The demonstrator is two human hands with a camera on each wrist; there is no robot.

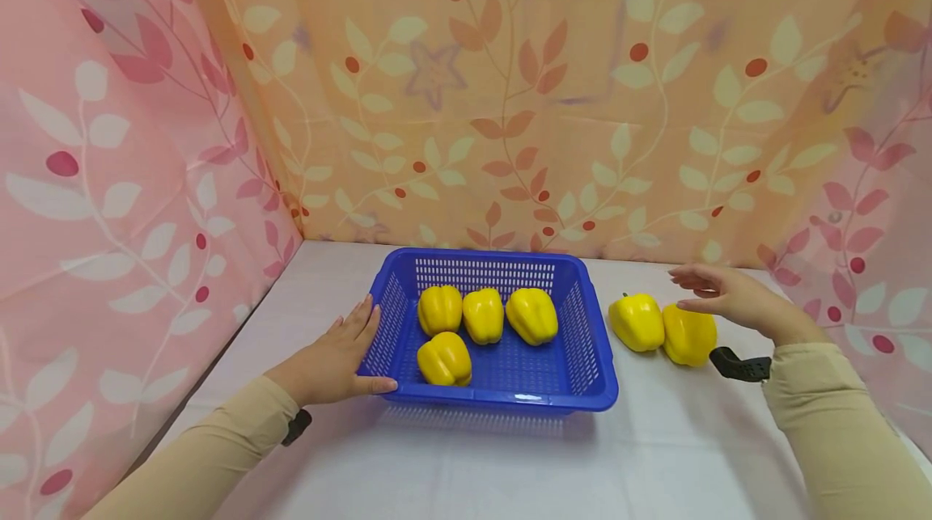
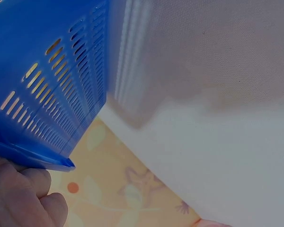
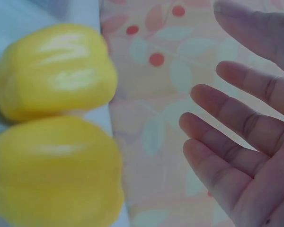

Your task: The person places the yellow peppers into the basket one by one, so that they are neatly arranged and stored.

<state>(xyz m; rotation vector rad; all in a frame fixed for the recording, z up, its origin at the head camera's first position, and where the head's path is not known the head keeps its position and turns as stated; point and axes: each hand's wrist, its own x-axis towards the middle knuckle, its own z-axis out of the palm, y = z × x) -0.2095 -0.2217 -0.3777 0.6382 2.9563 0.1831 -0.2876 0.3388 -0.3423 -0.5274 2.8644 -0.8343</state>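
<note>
A blue plastic basket with slotted walls holds several yellow bell peppers. My left hand rests on the basket's left rim, fingers spread and the thumb laid over the front corner. In the left wrist view, the fingers are against the rim of the slotted wall. To the basket's right, two more yellow peppers sit side by side on the table: a nearer-to-basket pepper and an outer pepper. Above the outer one is my right hand, its fingers extended and holding nothing; the right wrist view shows the palm apart from both peppers.
A white cloth covers the table. Patterned curtains hang close around it: an orange curtain at the back, a pink curtain at the left and another pink curtain at the right.
</note>
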